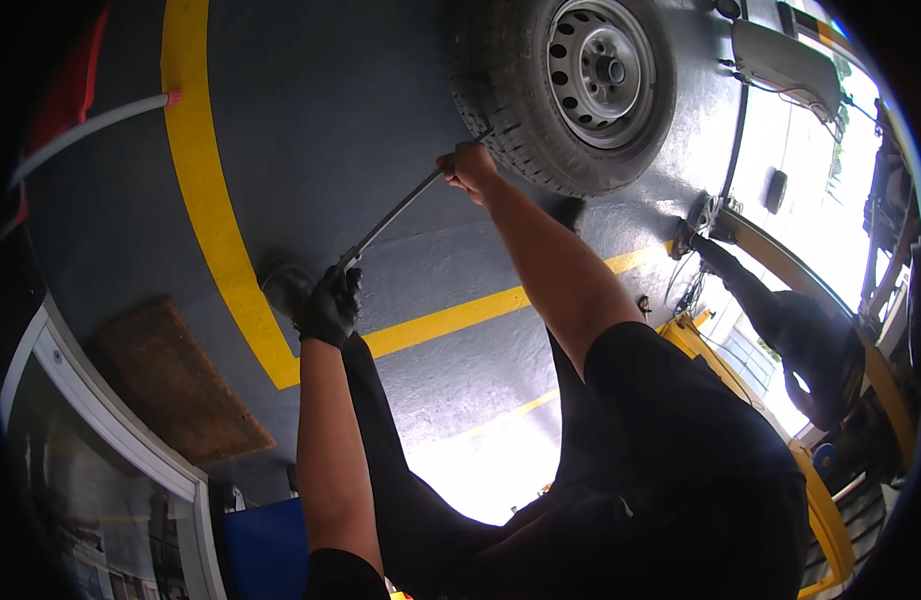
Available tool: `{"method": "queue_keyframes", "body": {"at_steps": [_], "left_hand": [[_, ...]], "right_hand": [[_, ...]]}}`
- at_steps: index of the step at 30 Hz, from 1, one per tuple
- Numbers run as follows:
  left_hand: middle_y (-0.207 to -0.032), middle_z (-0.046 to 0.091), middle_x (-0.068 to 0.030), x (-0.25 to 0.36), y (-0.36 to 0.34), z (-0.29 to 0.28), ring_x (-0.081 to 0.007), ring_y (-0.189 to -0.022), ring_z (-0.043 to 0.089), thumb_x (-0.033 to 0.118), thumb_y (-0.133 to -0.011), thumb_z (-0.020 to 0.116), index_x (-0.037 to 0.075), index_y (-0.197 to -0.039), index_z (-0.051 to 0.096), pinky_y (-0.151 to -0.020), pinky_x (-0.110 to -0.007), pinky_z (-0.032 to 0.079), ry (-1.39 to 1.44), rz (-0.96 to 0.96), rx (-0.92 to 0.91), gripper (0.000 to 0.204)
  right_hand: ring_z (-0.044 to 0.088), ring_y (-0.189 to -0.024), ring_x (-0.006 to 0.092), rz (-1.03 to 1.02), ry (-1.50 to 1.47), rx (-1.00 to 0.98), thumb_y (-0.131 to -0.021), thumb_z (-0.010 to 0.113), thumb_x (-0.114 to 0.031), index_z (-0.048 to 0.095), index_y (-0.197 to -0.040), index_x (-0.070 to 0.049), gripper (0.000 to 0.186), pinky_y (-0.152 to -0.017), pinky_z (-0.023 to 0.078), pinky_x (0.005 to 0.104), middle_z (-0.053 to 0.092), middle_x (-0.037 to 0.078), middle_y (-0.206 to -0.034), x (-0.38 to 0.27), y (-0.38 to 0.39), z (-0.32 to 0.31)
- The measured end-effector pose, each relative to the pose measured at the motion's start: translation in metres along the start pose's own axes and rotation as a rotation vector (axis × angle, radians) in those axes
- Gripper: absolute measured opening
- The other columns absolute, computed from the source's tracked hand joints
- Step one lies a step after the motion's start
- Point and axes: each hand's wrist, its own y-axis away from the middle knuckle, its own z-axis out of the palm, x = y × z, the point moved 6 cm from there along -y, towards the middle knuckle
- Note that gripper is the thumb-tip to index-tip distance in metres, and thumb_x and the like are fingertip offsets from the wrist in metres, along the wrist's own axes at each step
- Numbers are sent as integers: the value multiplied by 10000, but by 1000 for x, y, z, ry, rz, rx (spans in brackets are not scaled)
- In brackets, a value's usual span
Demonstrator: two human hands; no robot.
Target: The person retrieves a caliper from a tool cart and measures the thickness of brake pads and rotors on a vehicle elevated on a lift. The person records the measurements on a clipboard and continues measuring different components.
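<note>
A long, thin metal bar [401,208] runs slantwise between my hands. My left hand [329,305], in a black glove, is closed around its lower end. Farther up, my bare right hand [469,170] grips the bar in a fist beside the tyre. Past that fist, the bar's tip overlaps the tread of a large tyre [521,120]; I cannot tell whether it touches the rubber. The tyre is mounted on a grey steel rim [573,105] with round holes, its outer face toward the right. My shoe [286,285] shows partly behind the gloved hand.
Yellow lines [206,190] cross the dark floor. At left are a brown mat [181,385], a white-framed glass door [121,430] and a grey pole [96,125]. Another person in dark clothes [816,340] bends at the right, near yellow equipment [826,510] and loose cables [691,290].
</note>
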Motion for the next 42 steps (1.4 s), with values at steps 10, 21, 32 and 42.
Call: {"method": "queue_keyframes", "body": {"at_steps": [10, 21, 32, 42], "left_hand": [[-566, 507, 44, 23, -1, -6, -96, -416, 435, 384, -1015, 582, 116, -863, 657, -405, -244, 371, 4, -243, -91, 318], [-567, 518, 40, -1, 6, -12, -72, -427, 446, 347, -1002, 633, 85, -892, 696, -414, -207, 398, 76, -240, -118, 291], [-566, 497, 51, -5, 3, -9, -60, -442, 464, 333, -1008, 636, 119, -853, 654, -422, -203, 422, 98, -288, -207, 265], [-590, 487, 44, 4, 8, -4, -54, -465, 428, 295, -1023, 624, 96, -877, 641, -436, -205, 405, 74, -282, -170, 247]], "right_hand": [[595, -552, 148, 65, 34, 101, -1075, 372, -129, 653, -869, 17, 378, -556, 535, 305, 715, 133, -843, -8, 3, 8], [615, -570, 151, 34, 93, 38, -1057, 363, -137, 644, -926, 22, 348, -555, 541, 320, 717, 112, -837, -4, 1, 2], [625, -579, 157, 52, 73, 69, -1041, 378, -138, 680, -828, 16, 400, -558, 544, 315, 705, 103, -774, -4, 2, 3], [612, -573, 149, 27, 35, 53, -1054, 375, -123, 680, -837, 4, 396, -536, 529, 299, 692, 101, -759, 0, 1, 6]]}}
